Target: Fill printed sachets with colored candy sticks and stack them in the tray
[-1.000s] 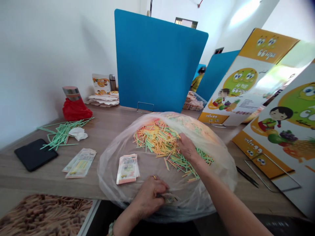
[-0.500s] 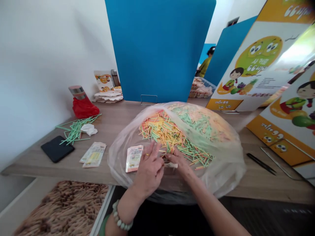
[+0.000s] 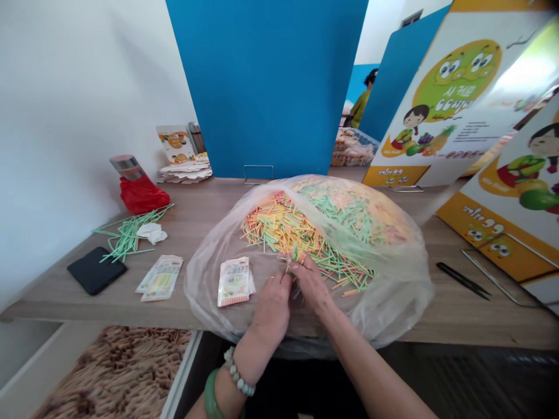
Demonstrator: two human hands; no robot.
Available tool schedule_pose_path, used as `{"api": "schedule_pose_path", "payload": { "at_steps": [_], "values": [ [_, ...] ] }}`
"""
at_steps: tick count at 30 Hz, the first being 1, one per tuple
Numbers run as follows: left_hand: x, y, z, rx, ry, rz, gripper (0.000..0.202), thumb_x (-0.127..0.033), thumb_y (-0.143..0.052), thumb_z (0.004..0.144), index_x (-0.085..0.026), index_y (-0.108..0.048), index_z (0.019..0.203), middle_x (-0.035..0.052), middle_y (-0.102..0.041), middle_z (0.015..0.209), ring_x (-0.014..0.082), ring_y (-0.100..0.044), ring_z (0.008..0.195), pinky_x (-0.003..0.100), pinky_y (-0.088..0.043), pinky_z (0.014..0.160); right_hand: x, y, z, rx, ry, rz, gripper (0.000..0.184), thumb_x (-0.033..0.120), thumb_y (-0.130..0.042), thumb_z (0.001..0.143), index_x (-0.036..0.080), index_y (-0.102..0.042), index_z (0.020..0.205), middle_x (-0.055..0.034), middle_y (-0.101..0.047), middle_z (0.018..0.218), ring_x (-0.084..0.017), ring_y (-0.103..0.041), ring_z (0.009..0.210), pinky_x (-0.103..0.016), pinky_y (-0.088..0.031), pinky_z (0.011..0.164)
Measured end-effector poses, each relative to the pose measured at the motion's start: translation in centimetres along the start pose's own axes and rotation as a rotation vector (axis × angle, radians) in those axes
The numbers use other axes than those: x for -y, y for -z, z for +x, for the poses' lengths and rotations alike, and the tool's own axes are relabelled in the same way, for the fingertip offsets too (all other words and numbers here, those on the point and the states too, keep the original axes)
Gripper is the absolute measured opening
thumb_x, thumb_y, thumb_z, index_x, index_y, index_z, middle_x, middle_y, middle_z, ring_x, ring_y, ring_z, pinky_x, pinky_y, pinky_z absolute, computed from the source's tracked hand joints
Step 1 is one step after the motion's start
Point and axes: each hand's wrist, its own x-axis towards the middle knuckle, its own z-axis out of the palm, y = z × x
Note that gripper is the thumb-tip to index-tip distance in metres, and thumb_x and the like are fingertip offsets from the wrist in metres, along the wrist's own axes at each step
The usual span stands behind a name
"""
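Note:
My right hand [image 3: 311, 285] is closed around a small bundle of thin coloured sticks [image 3: 294, 252], mostly green and yellow, whose ends poke up above the fingers. Pressed against its lower part are the bent fingers of my left hand [image 3: 273, 302]. The bundle's lower end is hidden between the hands. Just beyond lies a loose heap of sticks [image 3: 286, 224] in green, yellow and pink, spread inside a clear plastic bag [image 3: 205, 267]. Left of my left hand, a small stack of printed packets [image 3: 234, 282] rests on the bag.
More packets [image 3: 161, 279], a black phone [image 3: 96, 270], long green sticks [image 3: 126, 233] and a red-wrapped flask [image 3: 140, 189] are on the left. Black tweezers [image 3: 463, 280] lie right. A blue panel [image 3: 271, 87] and printed boards [image 3: 437, 110] stand behind. Below left is an open drawer [image 3: 117, 372].
My left hand, whose fingers were stretched out, has closed and come in against the bundle beside my right hand. The view has shifted slightly.

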Motion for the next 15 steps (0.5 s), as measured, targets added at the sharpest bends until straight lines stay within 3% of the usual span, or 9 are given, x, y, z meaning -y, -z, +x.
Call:
{"api": "schedule_pose_path", "payload": {
  "at_steps": [4,7,11,15],
  "values": [
    [0.8,0.3,1.0,0.048,-0.146,-0.087,0.04,-0.008,-0.035,0.094,-0.017,-0.061,0.123,0.0121,-0.067,0.12,0.0242,-0.061,0.112,0.045,-0.051,0.1,0.9,0.1,0.4,0.018,-0.068,0.068,0.019,0.031,-0.063,0.073,0.023,-0.058,0.089,-0.0001,-0.07,0.083,-0.019,-0.064,0.08,-0.032,-0.049,0.079],
    [1.4,0.7,1.0,0.026,-0.196,-0.132,0.042,-0.006,-0.034,0.092,-0.014,-0.061,0.122,0.0157,-0.064,0.125,0.0255,-0.056,0.123,0.048,-0.046,0.107,1.2,0.1,0.6,0.105,-0.051,-0.053,0.015,0.03,-0.063,0.071,0.022,-0.06,0.083,0.0015,-0.066,0.076,-0.018,-0.059,0.075,-0.031,-0.048,0.074],
    [1.7,1.3,-0.2,0.028,-0.151,-0.179,0.037,-0.006,-0.036,0.089,-0.015,-0.065,0.11,0.016,-0.067,0.116,0.025,-0.061,0.114,0.045,-0.052,0.097,1.3,0.1,0.6,0.096,-0.023,-0.161,0.017,0.031,-0.059,0.073,0.022,-0.066,0.086,0.0003,-0.065,0.081,-0.02,-0.058,0.083,-0.032,-0.046,0.079],
    [1.9,2.7,-2.2,-0.038,-0.042,-0.265,0.023,-0.01,-0.046,0.086,-0.017,-0.068,0.09,0.0147,-0.066,0.126,0.0278,-0.06,0.117,0.05,-0.048,0.102,1.6,0.7,0.7,0.032,0.029,-0.274,0.024,0.033,-0.055,0.08,0.022,-0.069,0.095,-0.0003,-0.064,0.083,-0.02,-0.055,0.081,-0.032,-0.043,0.077]
  ]
}}
